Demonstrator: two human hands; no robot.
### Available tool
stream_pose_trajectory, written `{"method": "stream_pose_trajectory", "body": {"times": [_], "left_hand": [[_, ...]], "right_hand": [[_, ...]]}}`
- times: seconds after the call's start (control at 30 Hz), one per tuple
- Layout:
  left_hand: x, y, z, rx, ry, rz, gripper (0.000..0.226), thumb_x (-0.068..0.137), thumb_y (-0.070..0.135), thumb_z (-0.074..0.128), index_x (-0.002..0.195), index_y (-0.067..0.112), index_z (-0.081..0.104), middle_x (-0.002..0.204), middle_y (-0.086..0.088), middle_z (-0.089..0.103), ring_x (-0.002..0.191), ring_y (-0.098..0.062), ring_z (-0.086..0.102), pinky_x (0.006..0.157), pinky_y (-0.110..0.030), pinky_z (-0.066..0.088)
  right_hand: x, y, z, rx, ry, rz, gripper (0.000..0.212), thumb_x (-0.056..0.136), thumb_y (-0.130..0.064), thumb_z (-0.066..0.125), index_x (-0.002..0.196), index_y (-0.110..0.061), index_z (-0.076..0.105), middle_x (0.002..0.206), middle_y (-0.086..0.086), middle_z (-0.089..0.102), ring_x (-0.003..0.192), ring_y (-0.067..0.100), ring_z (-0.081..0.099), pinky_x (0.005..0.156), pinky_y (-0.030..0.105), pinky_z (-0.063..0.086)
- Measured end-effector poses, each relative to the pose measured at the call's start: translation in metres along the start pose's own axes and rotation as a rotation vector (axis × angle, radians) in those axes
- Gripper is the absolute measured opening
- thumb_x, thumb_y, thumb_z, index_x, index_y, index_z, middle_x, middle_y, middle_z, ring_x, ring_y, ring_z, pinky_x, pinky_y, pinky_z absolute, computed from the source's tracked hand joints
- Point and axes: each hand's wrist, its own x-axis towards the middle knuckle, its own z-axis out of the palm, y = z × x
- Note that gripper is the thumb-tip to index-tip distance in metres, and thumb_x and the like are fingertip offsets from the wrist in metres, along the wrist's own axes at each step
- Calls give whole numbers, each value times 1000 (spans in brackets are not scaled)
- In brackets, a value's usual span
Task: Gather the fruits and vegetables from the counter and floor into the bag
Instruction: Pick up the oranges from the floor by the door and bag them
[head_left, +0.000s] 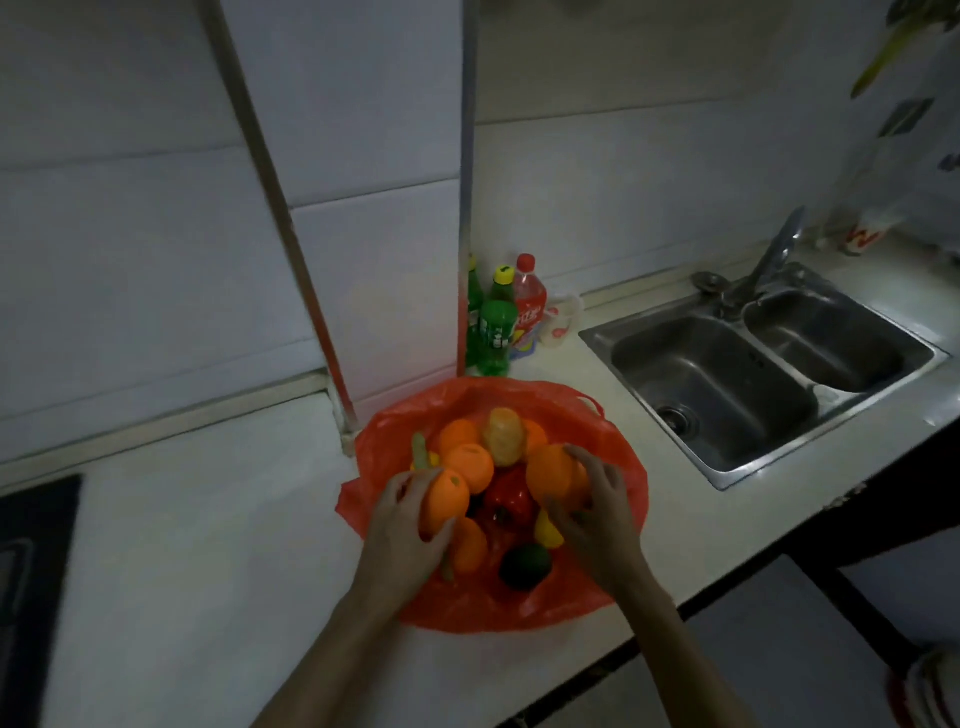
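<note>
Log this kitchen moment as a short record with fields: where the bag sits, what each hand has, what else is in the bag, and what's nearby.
bag: red plastic bag, open, lying on the white counter
left hand: left hand grips a round orange fruit over the bag
right hand: right hand grips a second round orange fruit over the bag
also in bag: red bell pepper, dark green round fruit, more oranges
behind bag: green plastic bottle
right of bag: steel double-basin sink
</note>
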Motion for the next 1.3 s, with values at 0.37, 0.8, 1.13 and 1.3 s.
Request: {"method": "stream_pose_trajectory", "body": {"times": [0.37,0.8,1.13,1.3], "left_hand": [[10,9,21,45,165,-195,58,81,28,70,133,31,44,128,-4,47,118,-21,47,97,-33,41],[13,22,26,177,47,-142,64,83,36,59,141,38,31,144,-2,35,123,-26,44,97,-38,45],[-12,26,-12,177,192,-232,56,85,42,58,137,32,38,135,2,46,121,-15,47,93,-27,43],[-59,11,-55,241,245,-347,62,81,48,49,139,29,39,133,3,50,121,-17,47,96,-34,45]], "right_hand": [[72,37,9,-137,-180,-5,64,84,-29,68,139,-36,35,123,8,40,115,32,44,94,44,44],[90,25,8,-246,-342,-2,64,88,-33,63,144,-31,30,143,18,33,128,44,35,100,54,37],[84,4,8,-324,-319,-304,52,87,-20,64,136,-18,45,127,16,47,113,35,44,92,47,42],[78,-36,29,-295,-388,-445,47,90,-26,60,134,-19,44,128,11,48,116,30,45,96,43,42]]}}
